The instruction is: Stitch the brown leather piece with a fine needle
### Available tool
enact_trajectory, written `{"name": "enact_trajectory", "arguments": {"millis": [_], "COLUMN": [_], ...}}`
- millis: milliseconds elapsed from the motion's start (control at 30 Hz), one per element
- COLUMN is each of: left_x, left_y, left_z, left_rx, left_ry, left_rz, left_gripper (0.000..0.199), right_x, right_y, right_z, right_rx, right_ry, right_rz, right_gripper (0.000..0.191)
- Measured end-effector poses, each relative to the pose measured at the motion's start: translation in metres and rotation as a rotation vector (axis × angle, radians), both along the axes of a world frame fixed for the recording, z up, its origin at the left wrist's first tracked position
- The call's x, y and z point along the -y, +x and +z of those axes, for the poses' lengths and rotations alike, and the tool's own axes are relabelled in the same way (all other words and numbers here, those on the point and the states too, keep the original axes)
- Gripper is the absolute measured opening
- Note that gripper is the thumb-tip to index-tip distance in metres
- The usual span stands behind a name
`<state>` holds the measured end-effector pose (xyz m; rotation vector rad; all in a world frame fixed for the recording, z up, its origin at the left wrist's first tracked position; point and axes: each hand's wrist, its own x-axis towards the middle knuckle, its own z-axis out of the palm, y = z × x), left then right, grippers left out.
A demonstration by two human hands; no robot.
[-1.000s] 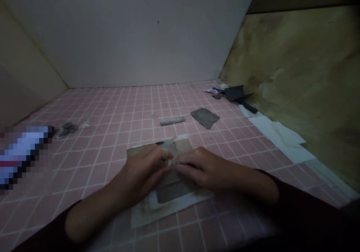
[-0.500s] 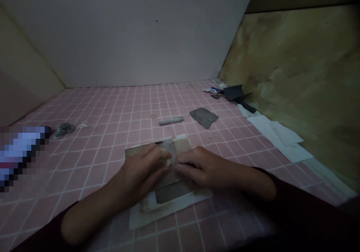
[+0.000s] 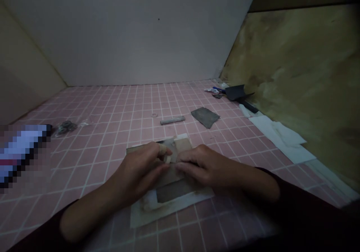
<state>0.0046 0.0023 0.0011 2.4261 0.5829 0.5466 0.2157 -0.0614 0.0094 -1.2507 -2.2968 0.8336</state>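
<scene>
My left hand (image 3: 146, 165) is closed in a pinch round a small pale ring-like piece (image 3: 167, 159), over a stack of flat sheets. A pale band (image 3: 162, 149) circles one of its fingers. My right hand (image 3: 204, 165) is closed too, its fingertips close to that piece; whatever they grip is hidden. Below both hands lie a dark grey sheet (image 3: 171, 192) and a stained off-white paper (image 3: 149, 216). Beyond them on the cloth are a thin pale ring (image 3: 154, 115), a narrow grey strip (image 3: 172, 120) and a dark grey rough-looking sheet (image 3: 205, 117).
A pink checked cloth (image 3: 118, 105) covers the surface. At the left are a pixelated device (image 3: 22, 150) and a clear bag with grey pieces (image 3: 66, 127). A black scoop (image 3: 236, 93) and white papers (image 3: 267, 132) line the right wall.
The view has shifted slightly. My left fingers have moved a little, and the pale piece between them shows more clearly. My right hand stays nearly in place.
</scene>
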Motion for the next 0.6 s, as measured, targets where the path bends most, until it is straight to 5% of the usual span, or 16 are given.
{"name": "enact_trajectory", "arguments": {"millis": [167, 433, 600], "left_x": [-0.001, 0.000, 0.000], "left_y": [0.001, -0.001, 0.000], "left_z": [0.005, -0.003, 0.003], "left_rx": [0.028, -0.016, 0.044], "left_ry": [-0.135, 0.027, -0.136], "left_rz": [0.007, -0.007, 0.017], "left_gripper": [0.012, 0.012, 0.012], "right_x": [0.004, 0.000, 0.004], "right_y": [-0.002, -0.001, -0.002], "right_z": [-0.015, -0.003, -0.012], "right_rx": [0.162, 0.002, 0.148], "right_ry": [0.270, 0.012, 0.240], "right_rz": [-0.108, 0.017, -0.101], "right_gripper": [0.011, 0.025, 0.012]}}
